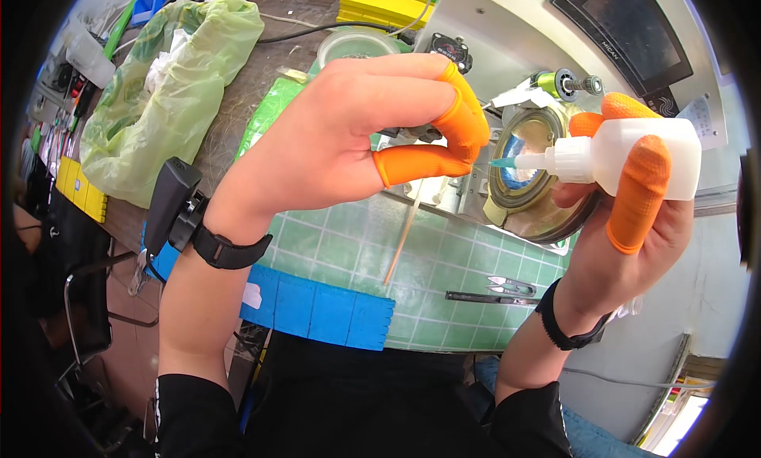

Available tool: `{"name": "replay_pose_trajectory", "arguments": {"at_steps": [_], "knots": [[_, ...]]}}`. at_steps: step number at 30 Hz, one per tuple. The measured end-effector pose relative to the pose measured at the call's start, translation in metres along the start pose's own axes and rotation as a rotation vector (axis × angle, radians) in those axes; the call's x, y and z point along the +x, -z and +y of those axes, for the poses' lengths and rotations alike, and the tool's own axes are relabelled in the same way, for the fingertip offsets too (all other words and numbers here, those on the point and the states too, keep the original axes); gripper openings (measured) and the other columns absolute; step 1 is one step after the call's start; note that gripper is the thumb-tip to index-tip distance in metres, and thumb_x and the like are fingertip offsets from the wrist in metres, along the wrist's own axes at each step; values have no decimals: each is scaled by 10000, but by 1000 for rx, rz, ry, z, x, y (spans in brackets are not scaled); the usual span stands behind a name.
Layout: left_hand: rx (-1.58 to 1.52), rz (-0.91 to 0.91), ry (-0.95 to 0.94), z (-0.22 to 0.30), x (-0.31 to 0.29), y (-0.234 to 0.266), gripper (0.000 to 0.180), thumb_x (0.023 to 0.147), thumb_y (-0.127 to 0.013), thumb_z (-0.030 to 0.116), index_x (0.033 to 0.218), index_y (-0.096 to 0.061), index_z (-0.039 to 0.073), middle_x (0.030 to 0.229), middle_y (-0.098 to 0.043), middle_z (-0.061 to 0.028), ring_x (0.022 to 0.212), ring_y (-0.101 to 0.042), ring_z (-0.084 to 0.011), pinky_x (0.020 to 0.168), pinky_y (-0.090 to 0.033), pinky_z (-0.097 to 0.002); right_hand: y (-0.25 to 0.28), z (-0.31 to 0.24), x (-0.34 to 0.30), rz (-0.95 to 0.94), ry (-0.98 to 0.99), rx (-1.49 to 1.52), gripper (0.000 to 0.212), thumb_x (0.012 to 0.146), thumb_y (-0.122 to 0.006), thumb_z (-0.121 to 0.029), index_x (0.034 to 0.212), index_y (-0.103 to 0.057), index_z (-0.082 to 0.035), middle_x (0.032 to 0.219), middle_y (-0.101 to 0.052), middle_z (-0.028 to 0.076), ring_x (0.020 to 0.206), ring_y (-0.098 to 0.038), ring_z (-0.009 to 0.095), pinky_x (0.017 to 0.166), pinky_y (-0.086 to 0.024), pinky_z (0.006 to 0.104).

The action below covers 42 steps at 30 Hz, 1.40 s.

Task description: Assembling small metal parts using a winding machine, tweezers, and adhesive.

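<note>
My right hand (634, 212), with orange finger cots, grips a white squeeze bottle (683, 153) lying on its side. The bottle's fine teal dispensing tip (504, 163) points left toward my other hand. Thumb and fingers of my left hand (341, 129), also in orange cots, are pinched together close to that tip. Whatever they hold is too small or hidden to make out. Behind the tip is a round metal-rimmed dish (498, 192) with a blue and whitish patch inside, partly covered by the bottle and my right hand.
A thin wooden stick (403, 242), black tweezers (476, 298) and small thread snips (511, 286) lie on the green gridded mat (440, 260). Blue blocks (317, 307) line its front left edge. A machine with a dark screen (622, 34) stands behind; a bag-lined bin (170, 101) is at left.
</note>
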<state>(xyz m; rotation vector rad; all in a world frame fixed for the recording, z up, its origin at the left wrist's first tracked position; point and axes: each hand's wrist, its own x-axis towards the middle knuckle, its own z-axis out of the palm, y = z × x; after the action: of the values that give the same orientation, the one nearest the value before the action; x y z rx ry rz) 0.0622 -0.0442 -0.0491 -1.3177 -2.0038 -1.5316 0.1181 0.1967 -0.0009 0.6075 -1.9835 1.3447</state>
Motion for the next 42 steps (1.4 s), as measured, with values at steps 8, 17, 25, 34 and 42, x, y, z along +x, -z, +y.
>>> {"name": "replay_pose_trajectory", "arguments": {"at_steps": [8, 17, 25, 34, 42], "knots": [[-9, -2, 9, 0, -1, -1, 180, 810, -860, 11, 932, -729, 22, 1018, -760, -117, 912, -735, -238, 789, -586, -321, -3, -2, 1, 29, -17, 66, 444, 1084, -665, -302, 1252, -650, 109, 1139, -754, 248, 618, -697, 173, 540, -571, 268], [14, -23, 59, 7, 0, 1, 177, 801, -850, -6, 920, -722, 25, 1025, -763, -111, 916, -738, -252, 862, -603, -361, -2, -5, -1, 0, -24, 63, 432, 1076, -672, -304, 1219, -642, 102, 1159, -745, 234, 718, -739, 197, 546, -576, 270], [36, -58, 104, 11, 1, 2, 162, 813, -828, -9, 914, -705, 17, 1033, -744, -115, 977, -707, -286, 1042, -568, -492, 56, -27, -31, -197, -145, 201, 311, 795, -910, -250, 955, -787, -13, 889, -775, 102, 738, -731, 242, 698, -555, 338], [88, -70, 184, 10, -11, -2, 141, 828, -743, -37, 925, -642, -16, 1086, -664, -152, 1043, -621, -289, 1180, -446, -603, 298, -38, -76, 730, -185, -502, 354, 1099, -639, -312, 1187, -698, 25, 982, -736, 99, 740, -575, 82, 620, -429, 221], [79, -45, 241, 4, -18, -1, 135, 870, -729, 0, 954, -626, -22, 1116, -625, -151, 1098, -621, -300, 1211, -391, -609, 322, -8, -106, 249, -522, -643, 231, 1004, -763, -131, 1185, -739, 10, 994, -762, 39, 892, -680, 98, 790, -537, 261]]}}
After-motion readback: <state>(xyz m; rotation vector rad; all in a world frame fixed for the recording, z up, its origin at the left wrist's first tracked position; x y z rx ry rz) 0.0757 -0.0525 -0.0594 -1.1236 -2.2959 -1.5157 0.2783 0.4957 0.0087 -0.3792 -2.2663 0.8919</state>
